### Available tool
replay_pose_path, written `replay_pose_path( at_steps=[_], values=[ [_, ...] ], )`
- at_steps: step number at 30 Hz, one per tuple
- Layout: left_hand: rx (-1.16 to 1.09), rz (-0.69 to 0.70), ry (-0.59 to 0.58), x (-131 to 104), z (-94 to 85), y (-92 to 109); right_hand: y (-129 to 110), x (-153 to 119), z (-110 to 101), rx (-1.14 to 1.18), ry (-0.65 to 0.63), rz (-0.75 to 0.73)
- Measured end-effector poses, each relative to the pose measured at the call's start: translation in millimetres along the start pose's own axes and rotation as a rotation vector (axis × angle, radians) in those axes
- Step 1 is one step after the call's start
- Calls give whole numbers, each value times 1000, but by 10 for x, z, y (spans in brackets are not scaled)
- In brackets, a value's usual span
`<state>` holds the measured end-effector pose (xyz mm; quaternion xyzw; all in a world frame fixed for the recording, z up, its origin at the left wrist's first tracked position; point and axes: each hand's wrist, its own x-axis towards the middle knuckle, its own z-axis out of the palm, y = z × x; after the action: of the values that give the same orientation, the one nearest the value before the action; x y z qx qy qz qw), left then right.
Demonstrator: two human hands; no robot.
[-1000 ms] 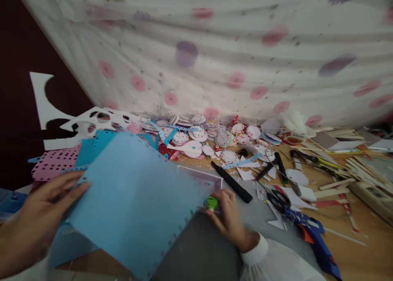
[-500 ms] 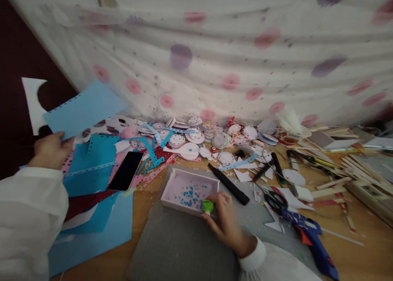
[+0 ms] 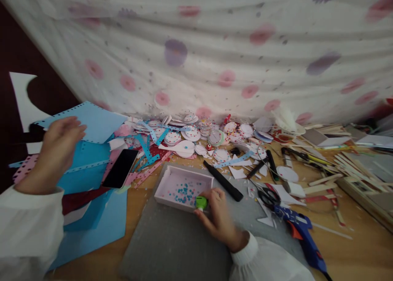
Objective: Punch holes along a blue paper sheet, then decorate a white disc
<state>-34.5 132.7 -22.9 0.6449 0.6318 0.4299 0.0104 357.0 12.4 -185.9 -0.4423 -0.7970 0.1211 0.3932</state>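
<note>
My right hand (image 3: pixel 218 215) is closed on a small green punch (image 3: pixel 201 202) at the near right corner of a shallow white box (image 3: pixel 172 204). Blue and pink paper dots (image 3: pixel 184 191) lie inside the box. At the left, my left hand (image 3: pixel 59 150) is raised over the paper pile, its fingers apart and holding nothing. Just behind it, a light blue sheet (image 3: pixel 100 123) with punched holes along its edges rests on the pile. Darker blue sheets (image 3: pixel 92 174) lie below that hand.
A black phone (image 3: pixel 120 168) lies on the papers. Decorated paper discs (image 3: pixel 190 133) are heaped along the curtain. Right of the box are a black stick (image 3: pixel 223 180), scissors (image 3: pixel 269 196) and a blue glue gun (image 3: pixel 302 230). A grey mat (image 3: pixel 175 240) lies in front.
My left hand has let go of the light blue sheet, which has come down onto the pile. The view has shifted slightly; my right hand keeps the punch at the box corner.
</note>
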Motion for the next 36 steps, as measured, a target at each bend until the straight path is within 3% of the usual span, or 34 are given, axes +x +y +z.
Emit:
replay_pose_path(
  at_steps=[2, 3, 6, 9, 11, 13, 15, 17, 21, 23, 26, 30, 36],
  values=[
    [-154, -124, -29, -151, 83, 243, 3, -9, 4, 0, -3, 14],
    [-206, -88, -82, -226, 138, 360, 3, -12, 4, 4, -6, 20],
    [-164, 174, -415, -457, 342, 608, -3, -21, -3, 27, -4, 23],
    [-11, 438, -723, -685, 622, 683, -2, -34, -11, 68, 21, 6],
    [34, 565, -872, -813, 843, 691, 6, -50, -15, 119, 50, 3],
    [79, 655, -948, -905, 1053, 708, 17, -70, -20, 207, 76, 25],
    [98, 725, -949, -960, 1194, 744, 28, -86, -30, 322, 126, 74],
    [117, 784, -888, -993, 1221, 792, 43, -84, -50, 400, 271, 137],
    [236, 893, -694, -1075, 973, 840, 94, -15, -127, 353, 708, 281],
    [284, 898, -591, -1141, 800, 823, 127, 30, -167, 326, 824, 350],
    [308, 870, -497, -1257, 602, 781, 166, 68, -185, 335, 839, 402],
    [285, 774, -422, -1395, 470, 792, 195, 70, -144, 333, 795, 385],
    [207, 688, -586, -1503, 460, 864, 330, 50, -201, 185, 812, 393]
  ],
)
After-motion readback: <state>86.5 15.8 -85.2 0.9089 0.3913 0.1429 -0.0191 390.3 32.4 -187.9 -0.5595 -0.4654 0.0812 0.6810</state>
